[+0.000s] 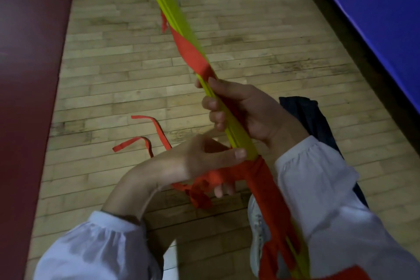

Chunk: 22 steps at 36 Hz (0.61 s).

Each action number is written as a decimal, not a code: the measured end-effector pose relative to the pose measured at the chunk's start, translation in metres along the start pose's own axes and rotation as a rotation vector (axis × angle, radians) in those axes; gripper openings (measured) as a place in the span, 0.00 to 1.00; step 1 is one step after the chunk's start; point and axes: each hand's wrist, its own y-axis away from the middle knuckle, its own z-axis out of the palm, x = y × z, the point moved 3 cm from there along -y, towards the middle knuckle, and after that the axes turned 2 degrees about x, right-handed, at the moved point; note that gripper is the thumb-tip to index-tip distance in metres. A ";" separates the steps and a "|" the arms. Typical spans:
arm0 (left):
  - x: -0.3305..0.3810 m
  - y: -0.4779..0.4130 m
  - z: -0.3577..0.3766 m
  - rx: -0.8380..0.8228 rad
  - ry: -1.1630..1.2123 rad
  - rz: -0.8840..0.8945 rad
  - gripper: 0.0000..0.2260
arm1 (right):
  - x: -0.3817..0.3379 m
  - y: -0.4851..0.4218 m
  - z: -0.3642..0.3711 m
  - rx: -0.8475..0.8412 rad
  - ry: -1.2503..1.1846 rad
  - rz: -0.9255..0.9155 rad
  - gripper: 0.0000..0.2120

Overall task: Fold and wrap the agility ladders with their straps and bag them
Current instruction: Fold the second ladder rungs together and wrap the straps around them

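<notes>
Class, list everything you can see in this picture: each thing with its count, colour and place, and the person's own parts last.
Ladder rungs: one bundle, yellow-green, held slanting above the floor.
Straps: several, red-orange, wrapped round the bundle; loose ends on the floor.
Floor: one, pale wood, centre.
Mat: one, dark red, left.
Padding: one, blue, upper right.
Dark cloth: one, navy, right, behind the wrist.
Shoe: one, white, bottom centre.
Sleeves: two, white.
Right hand: grip round the bundle.
Left hand: holding strap at the bundle.
</notes>
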 end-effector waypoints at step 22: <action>-0.004 -0.003 -0.010 0.231 0.005 0.038 0.10 | 0.001 -0.010 -0.015 0.228 0.401 -0.203 0.09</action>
